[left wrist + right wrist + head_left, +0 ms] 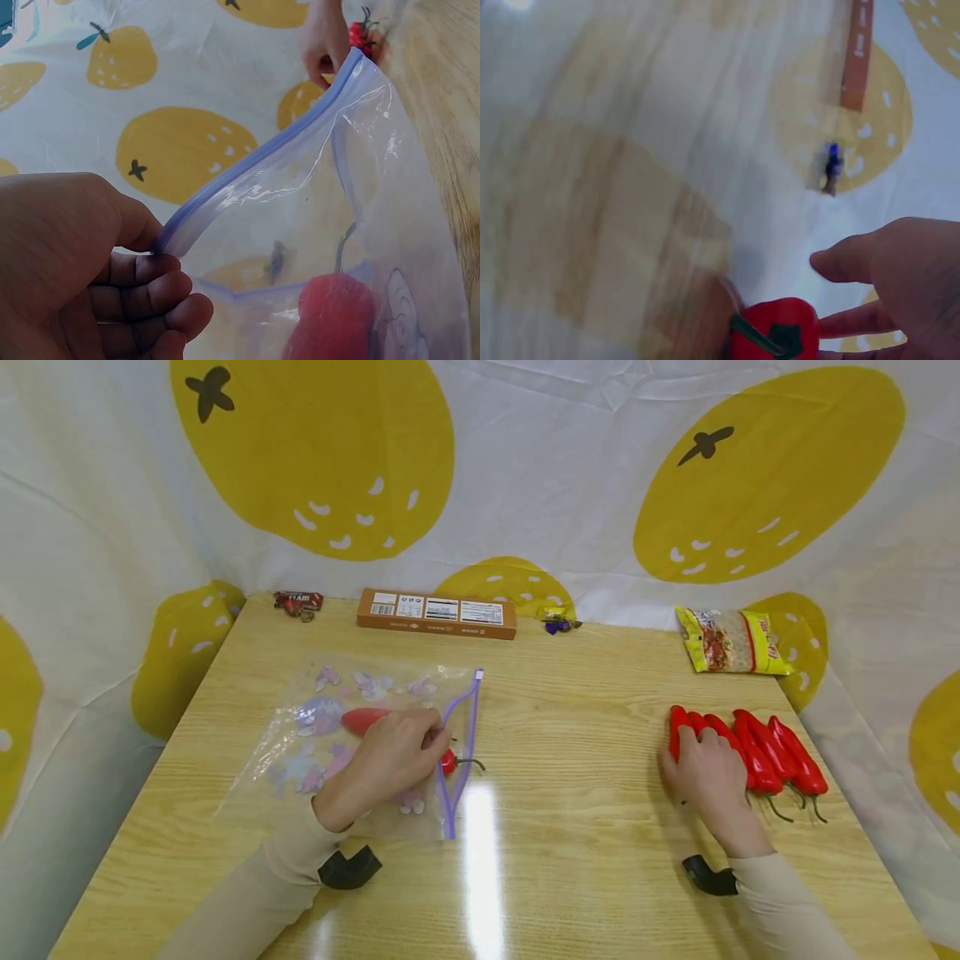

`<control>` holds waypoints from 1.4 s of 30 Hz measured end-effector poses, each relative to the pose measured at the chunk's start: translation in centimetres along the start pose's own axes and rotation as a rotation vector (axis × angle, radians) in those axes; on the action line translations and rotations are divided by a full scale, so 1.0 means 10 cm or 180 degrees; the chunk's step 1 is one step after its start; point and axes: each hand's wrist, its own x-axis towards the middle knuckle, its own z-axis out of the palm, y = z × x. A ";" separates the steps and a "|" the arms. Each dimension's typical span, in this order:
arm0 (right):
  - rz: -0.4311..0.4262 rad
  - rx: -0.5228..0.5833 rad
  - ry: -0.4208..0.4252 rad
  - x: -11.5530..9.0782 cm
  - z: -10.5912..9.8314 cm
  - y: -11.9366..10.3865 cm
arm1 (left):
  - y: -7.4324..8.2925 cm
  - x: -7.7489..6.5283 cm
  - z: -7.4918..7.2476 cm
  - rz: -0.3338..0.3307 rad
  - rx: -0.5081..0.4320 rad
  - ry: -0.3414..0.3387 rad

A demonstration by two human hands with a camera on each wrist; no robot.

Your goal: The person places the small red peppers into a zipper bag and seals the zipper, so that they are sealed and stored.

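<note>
A clear zip bag [258,777] with pastel prints and a purple zip lies at the left, its mouth gaping to the right. My left hand [397,752] pinches the zip edge between thumb and index finger, as the left wrist view shows. Inside the bag is a red chili pepper [334,319], its green stem towards the mouth. At the right, several red chili peppers [783,752] lie side by side. My right hand [708,768] reaches over the leftmost ones. In the right wrist view its fingers touch a pepper [780,330] while the thumb stands apart from it.
Along the back of the table lie a dark red wrapper [300,603], a long brown box [437,614] and a small purple and yellow wrapped piece [558,622]. A yellow food packet [731,642] is at the back right. A fruit-print cloth [540,468] hangs behind.
</note>
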 end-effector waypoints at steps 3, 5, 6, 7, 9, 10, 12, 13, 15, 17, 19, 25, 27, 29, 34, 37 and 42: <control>-0.0049 -0.0086 0.0099 -0.02 0.03 -0.03 | 0.00 0.00 0.00 -0.0014 0.0001 -0.0009; -0.0016 -0.0117 0.0108 -0.04 0.02 -0.05 | 0.01 0.00 0.00 -0.0014 0.0001 -0.0012; 0.0016 -0.0131 0.0058 -0.05 0.02 -0.05 | 0.01 0.00 0.00 -0.0011 0.0003 -0.0010; 0.0056 -0.0135 -0.0014 -0.06 0.01 -0.06 | 0.01 0.01 -0.01 -0.0007 0.0007 -0.0010; 0.0111 -0.0140 -0.0162 -0.07 0.00 -0.07 | 0.01 0.01 -0.01 -0.0002 0.0006 -0.0012; 0.0134 -0.0135 -0.0227 -0.07 0.00 -0.07 | 0.01 0.01 -0.01 0.0002 0.0004 -0.0013; 0.0150 -0.0127 -0.0280 -0.07 -0.01 -0.07 | 0.01 0.01 -0.01 0.0004 -0.0001 -0.0017; 0.0163 -0.0100 -0.0265 -0.07 -0.02 -0.07 | 0.01 0.01 -0.01 0.0005 -0.0004 -0.0020; 0.0192 -0.0007 -0.0199 -0.06 -0.03 -0.09 | 0.01 0.01 -0.01 0.0010 -0.0011 -0.0024; 0.0210 0.0183 -0.0107 -0.03 -0.06 -0.13 | 0.01 0.01 -0.01 0.0003 -0.0014 -0.0029; 0.0188 0.0484 -0.0001 0.00 -0.10 -0.21 | 0.01 0.00 -0.01 -0.0006 -0.0014 -0.0032; -0.0183 0.1470 0.0041 0.11 -0.31 -0.68 | 0.00 0.00 0.00 -0.0009 -0.0019 -0.0034; -0.0368 0.1675 0.0017 0.13 -0.39 -0.84 | 0.00 -0.01 0.00 0.0020 -0.0013 -0.0017; -0.0560 0.1837 0.0033 0.13 -0.45 -0.99 | 0.00 -0.01 0.00 0.0043 -0.0002 0.0000; -0.1018 0.2139 0.0011 0.16 -0.46 -1.29 | 0.02 0.00 0.00 0.0063 0.0028 0.0027; -0.1254 0.2137 -0.0010 0.18 -0.40 -1.43 | 0.02 0.00 0.00 0.0091 0.0039 0.0036; -0.1501 0.1960 -0.0070 0.24 -0.24 -1.63 | 0.02 0.00 0.00 0.0153 0.0072 0.0067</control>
